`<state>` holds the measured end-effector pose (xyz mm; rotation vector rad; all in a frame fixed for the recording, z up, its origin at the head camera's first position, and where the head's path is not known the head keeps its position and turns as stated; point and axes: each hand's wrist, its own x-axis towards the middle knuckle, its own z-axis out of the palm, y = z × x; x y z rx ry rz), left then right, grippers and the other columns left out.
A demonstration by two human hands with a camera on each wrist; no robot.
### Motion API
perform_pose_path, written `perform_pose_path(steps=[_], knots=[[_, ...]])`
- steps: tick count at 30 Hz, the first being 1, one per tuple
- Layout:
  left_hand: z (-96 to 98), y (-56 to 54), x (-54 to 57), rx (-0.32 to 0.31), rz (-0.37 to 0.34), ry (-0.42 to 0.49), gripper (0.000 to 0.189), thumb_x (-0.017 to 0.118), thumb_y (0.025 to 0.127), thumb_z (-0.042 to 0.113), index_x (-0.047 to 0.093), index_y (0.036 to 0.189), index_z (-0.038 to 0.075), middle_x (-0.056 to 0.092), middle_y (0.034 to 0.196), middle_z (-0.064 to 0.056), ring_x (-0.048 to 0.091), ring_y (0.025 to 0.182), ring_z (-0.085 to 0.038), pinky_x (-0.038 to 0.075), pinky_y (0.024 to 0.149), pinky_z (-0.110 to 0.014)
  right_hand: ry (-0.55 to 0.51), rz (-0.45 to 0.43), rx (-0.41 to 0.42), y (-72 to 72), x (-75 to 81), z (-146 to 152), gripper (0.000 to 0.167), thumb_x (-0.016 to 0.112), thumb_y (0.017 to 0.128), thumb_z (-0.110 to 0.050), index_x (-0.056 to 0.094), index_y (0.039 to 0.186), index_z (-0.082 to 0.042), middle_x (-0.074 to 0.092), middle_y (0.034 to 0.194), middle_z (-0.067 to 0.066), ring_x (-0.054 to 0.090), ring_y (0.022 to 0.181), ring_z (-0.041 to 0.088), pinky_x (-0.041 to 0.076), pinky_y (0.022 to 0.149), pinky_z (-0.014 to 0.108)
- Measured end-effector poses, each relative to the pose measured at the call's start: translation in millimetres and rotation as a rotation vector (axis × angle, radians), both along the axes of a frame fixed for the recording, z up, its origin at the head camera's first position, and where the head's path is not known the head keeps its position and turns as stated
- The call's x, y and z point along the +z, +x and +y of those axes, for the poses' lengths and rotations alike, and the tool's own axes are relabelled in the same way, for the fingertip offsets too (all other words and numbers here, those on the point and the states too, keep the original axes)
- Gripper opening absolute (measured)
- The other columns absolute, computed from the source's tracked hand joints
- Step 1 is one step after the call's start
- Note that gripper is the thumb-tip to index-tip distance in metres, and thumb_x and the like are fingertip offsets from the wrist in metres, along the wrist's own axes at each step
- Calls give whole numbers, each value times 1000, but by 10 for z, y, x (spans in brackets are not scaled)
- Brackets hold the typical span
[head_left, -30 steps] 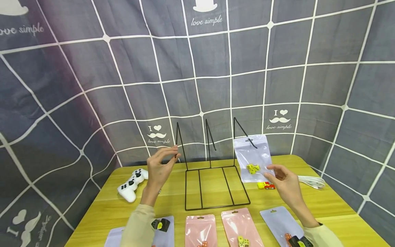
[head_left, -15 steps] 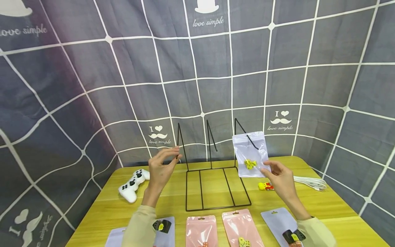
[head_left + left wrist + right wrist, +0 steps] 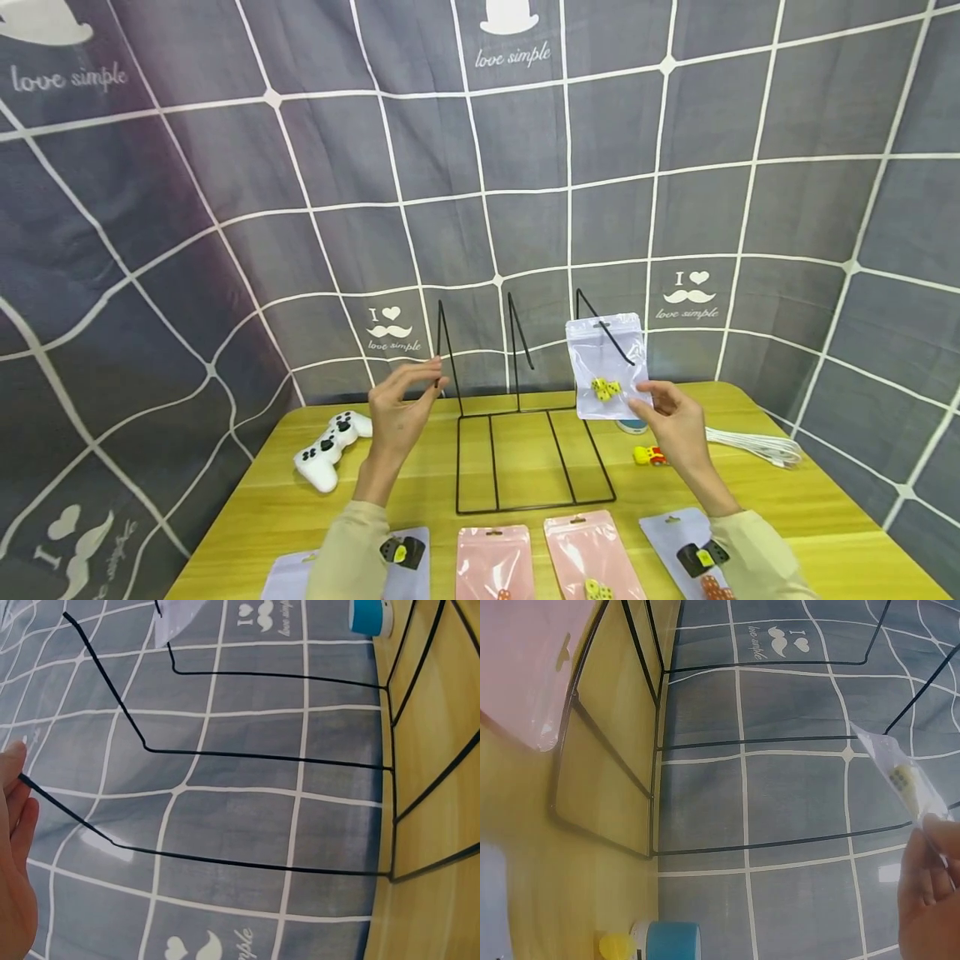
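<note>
In the head view a black wire rack point(image 3: 494, 462) with three upright hooks stands on the table. My left hand point(image 3: 397, 417) pinches the front end of its left hook, and the left wrist view shows the hook tip at the fingers. My right hand point(image 3: 678, 421) pinches the lower right edge of a pale lavender zip bag point(image 3: 600, 354). Several yellow dice point(image 3: 604, 389) lie inside that bag. The right hook passes through the bag's hang hole, its front end sticking out before the bag. Edge-on, the same bag point(image 3: 889, 761) appears in the right wrist view.
Two pink bags point(image 3: 493, 558) lie in front of the rack, with lavender bags point(image 3: 667, 533) at both sides. A white game controller point(image 3: 332, 450) rests left; a toy car point(image 3: 649, 455), a blue-topped container point(image 3: 365, 616) and a white cable point(image 3: 757, 448) are right. A grey curtain hangs behind.
My right hand has moved up and left, taking the bag farther back along the right hook. The blue-topped container has come into sight below the bag. My left hand keeps its pinch.
</note>
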<state>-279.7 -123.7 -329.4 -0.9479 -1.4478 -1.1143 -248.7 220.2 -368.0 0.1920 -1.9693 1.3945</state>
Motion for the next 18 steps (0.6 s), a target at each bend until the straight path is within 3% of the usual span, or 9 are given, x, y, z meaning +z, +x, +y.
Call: perform_pose_path(steps=[9, 16, 18], knots=[[17, -14, -13, 23, -9, 15, 32, 77, 58, -25, 70, 81, -5, 69, 84, -16, 67, 83, -35, 57, 80, -32, -12, -43, -8, -138, 54, -65, 23, 72, 81, 4, 64, 101, 11, 59, 77, 20, 48, 67, 10, 43, 59, 8], [39, 21, 12, 28, -4, 0, 31, 76, 57, -25, 69, 81, -7, 69, 82, -18, 67, 81, -39, 57, 79, -33, -77, -33, 40, -585, -192, 75, 25, 74, 80, 1, 65, 103, 8, 66, 91, 22, 51, 69, 3, 46, 61, 7], [47, 12, 10, 19, -2, -2, 31, 76, 57, -26, 69, 81, -7, 68, 82, -18, 66, 81, -40, 57, 79, -33, -87, -37, 55, -584, -148, 56, 27, 73, 81, 3, 63, 104, 12, 65, 98, 27, 53, 70, 2, 46, 62, 7]])
